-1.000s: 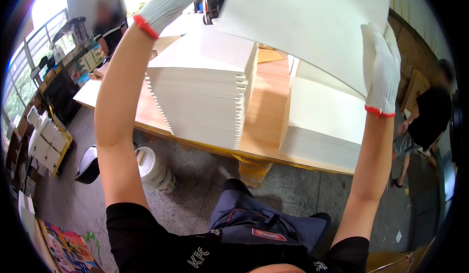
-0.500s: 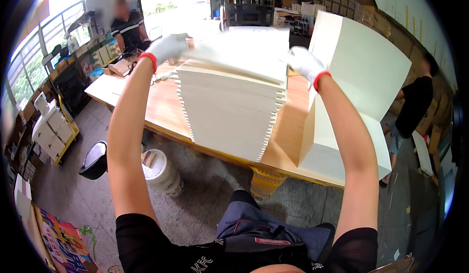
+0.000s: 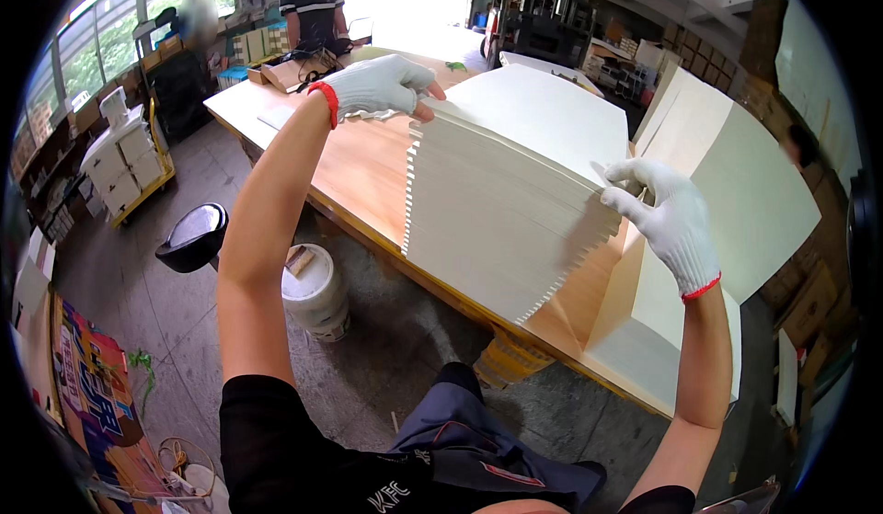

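Observation:
A tall stack of thin white panels with notched side edges stands on the wooden table, its front face toward me. The top panel lies flat on it, sloping away in view. My left hand, in a white glove with a red cuff, has its bare thumb and fingertip closed on the panel's left front corner. At the right front corner, my gloved right hand pinches the edge between curved thumb and fingers. How many panels lie within each grip is hidden.
Right of the stack stand larger white boards on the table. Below the table edge are a white bucket with a brush and a yellow crate. A person stands beyond the table; a forklift is farther back.
The blurred panel held over the stack now rests on top, its edge in line. My hands came lower and nearer, and the view turned, shifting the scene.

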`<state>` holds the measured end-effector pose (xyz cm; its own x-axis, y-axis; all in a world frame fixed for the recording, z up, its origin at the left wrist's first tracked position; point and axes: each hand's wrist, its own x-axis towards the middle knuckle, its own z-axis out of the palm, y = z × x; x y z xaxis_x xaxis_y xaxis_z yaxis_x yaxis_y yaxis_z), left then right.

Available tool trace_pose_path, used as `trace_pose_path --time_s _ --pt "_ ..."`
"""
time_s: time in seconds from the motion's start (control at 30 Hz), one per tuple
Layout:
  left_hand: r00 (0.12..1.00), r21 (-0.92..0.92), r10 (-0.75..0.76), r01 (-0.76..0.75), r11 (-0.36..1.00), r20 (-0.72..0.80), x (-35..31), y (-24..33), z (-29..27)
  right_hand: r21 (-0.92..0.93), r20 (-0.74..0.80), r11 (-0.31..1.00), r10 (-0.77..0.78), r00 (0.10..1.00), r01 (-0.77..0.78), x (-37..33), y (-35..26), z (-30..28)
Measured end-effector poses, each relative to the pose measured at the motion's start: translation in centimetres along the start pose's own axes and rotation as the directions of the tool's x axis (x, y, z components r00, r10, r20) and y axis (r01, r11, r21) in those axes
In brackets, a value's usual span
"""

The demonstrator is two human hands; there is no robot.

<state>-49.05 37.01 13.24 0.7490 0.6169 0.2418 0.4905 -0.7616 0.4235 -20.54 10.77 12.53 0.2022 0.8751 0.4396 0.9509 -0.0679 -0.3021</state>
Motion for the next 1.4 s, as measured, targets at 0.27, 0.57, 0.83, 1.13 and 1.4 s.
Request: trace_pose_path --time_s 0.27,0.57,0.83,1.13,1.4 --pt "0.998 -0.125 0.004 -0.010 0.992 -0.055 0.5 -1.5 0.5 0.254 -0.050 0.967 -0.027 0.998 0.039 -0.9 0.7 1.3" --pt "0.996 -0.155 -0.056 0.045 0.987 -0.068 -0.5 -0.3 0.4 0.329 -0.077 0.942 -0.039 0.996 0.062 -1.1 1.6 2.3" --pt "0.999 -0.168 -0.049 0.044 0.985 -0.024 -0.3 -0.5 0.3 0.338 -0.078 0.940 -0.023 0.997 0.048 -1.1 1.7 2.3" --pt "0.999 -0.107 -0.013 0.007 0.994 -0.051 0.5 -2.2 0.6 0.319 -0.112 0.943 -0.055 0.992 0.089 -1.3 1.4 2.4" --pt "0.996 -0.088 0.002 -0.010 0.996 -0.087 0.8 -2.8 0.8 0.294 -0.139 0.949 -0.074 0.987 0.113 -1.3 1.5 2.6"
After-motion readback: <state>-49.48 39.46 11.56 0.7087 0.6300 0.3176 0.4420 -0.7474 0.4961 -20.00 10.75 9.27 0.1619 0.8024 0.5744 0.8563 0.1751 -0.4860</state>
